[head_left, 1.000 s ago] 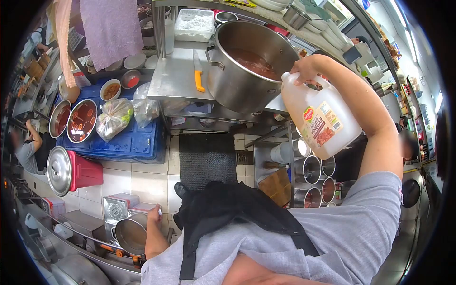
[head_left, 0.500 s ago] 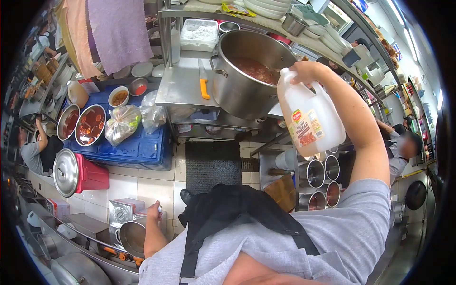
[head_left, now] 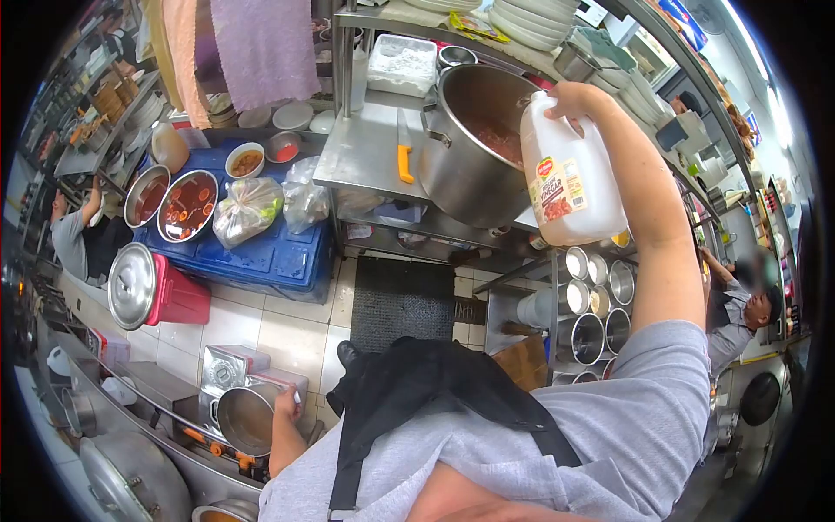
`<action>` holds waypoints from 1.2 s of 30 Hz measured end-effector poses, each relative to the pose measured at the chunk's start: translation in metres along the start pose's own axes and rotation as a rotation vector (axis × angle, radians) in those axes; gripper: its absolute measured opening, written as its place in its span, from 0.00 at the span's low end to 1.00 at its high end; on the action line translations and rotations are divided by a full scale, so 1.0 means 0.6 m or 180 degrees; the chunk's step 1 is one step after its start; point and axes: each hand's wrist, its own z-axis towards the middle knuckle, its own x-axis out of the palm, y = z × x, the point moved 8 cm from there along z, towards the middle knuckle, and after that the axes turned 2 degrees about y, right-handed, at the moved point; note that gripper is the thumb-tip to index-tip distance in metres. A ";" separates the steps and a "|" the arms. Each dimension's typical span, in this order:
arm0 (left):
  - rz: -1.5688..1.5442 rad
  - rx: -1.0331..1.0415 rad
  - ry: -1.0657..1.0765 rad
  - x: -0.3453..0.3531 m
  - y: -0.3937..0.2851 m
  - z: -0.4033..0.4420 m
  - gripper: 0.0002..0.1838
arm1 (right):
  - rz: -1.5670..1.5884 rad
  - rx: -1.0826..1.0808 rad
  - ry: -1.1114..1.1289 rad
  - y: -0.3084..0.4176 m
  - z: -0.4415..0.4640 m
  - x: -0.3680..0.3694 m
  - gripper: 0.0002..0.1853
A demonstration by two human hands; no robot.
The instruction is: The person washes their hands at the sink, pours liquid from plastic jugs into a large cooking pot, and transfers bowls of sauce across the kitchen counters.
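My right hand (head_left: 574,103) is closed around the handle of a translucent plastic vinegar jug (head_left: 576,187). The jug hangs beside the rim of a large steel stockpot (head_left: 465,170), with its neck near that rim. Reddish contents (head_left: 502,139) show inside the stockpot; whether liquid is flowing I cannot tell. Low on my left side, my left hand (head_left: 287,404) is closed with something small and whitish at its fingers. Close by it is a steel pot (head_left: 246,421).
A knife with an orange handle (head_left: 404,163) lies on the steel shelf (head_left: 365,157) beside the stockpot. Bowls of red sauce (head_left: 189,207) and bagged food (head_left: 248,213) sit on a blue chest (head_left: 277,265). A lidded red bin (head_left: 178,291) stands below. Co-workers (head_left: 739,309) are at both sides.
The jug is more upright, its neck higher and its base swung up. My left hand stays low by the steel pot. The whole view has shifted slightly.
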 end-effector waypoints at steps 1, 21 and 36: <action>-0.0012 -0.0019 -0.0015 0.001 0.005 -0.011 0.24 | -0.0019 -0.0016 -0.0028 -0.001 0.013 -0.004 0.28; -0.0071 0.0201 -0.0052 0.035 -0.098 -0.021 0.22 | -0.0448 -0.0137 0.0035 0.009 0.090 0.002 0.22; 0.0126 0.0084 0.0143 0.039 -0.055 0.005 0.24 | -0.0498 -0.0163 0.0235 0.015 0.093 0.008 0.23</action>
